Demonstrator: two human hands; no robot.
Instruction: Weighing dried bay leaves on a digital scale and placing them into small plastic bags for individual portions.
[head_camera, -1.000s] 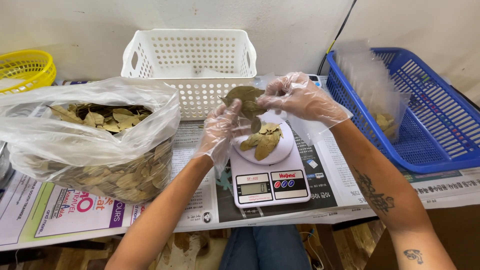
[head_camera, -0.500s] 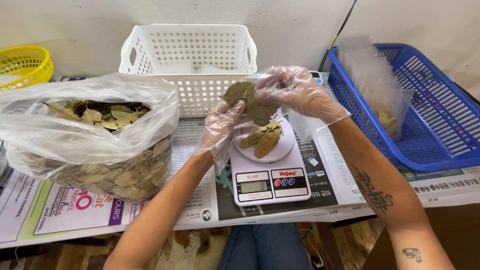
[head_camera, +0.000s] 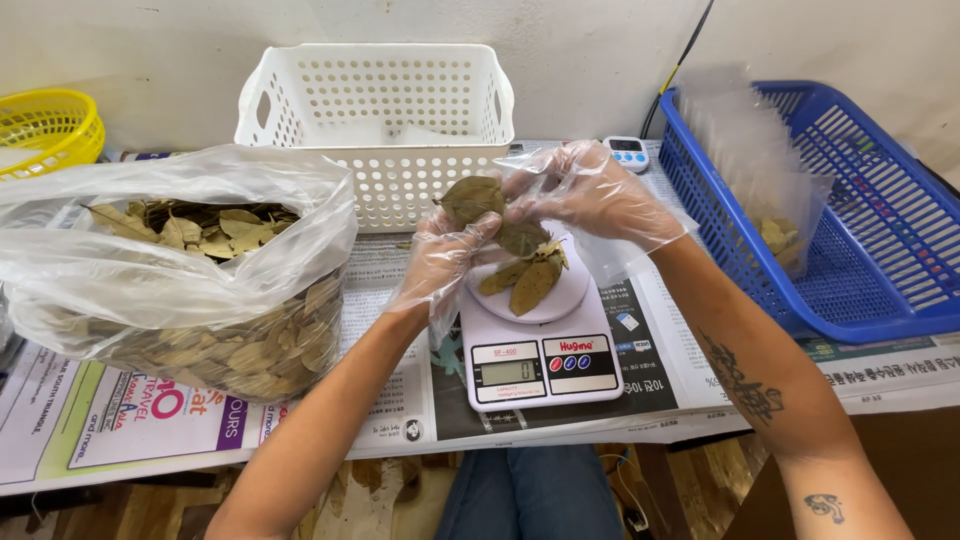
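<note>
Your left hand (head_camera: 447, 255) and right hand (head_camera: 590, 195), both gloved, pinch a dried leaf (head_camera: 473, 197) between fingertips just above the scale (head_camera: 541, 345). Its long axis runs roughly sideways, and more leaves (head_camera: 527, 275) lie on the scale's plate, pointing toward you.

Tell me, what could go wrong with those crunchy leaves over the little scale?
1. The left hand and right hand grip a dried leaf in loose plastic gloves; it might crumble or slip out.
2. Leaves on the scale lie near the plate's rim, so a nudge could push some off onto the newspaper.
3. The big open bag of leaves sits close to the left elbow and might get bumped.
</note>
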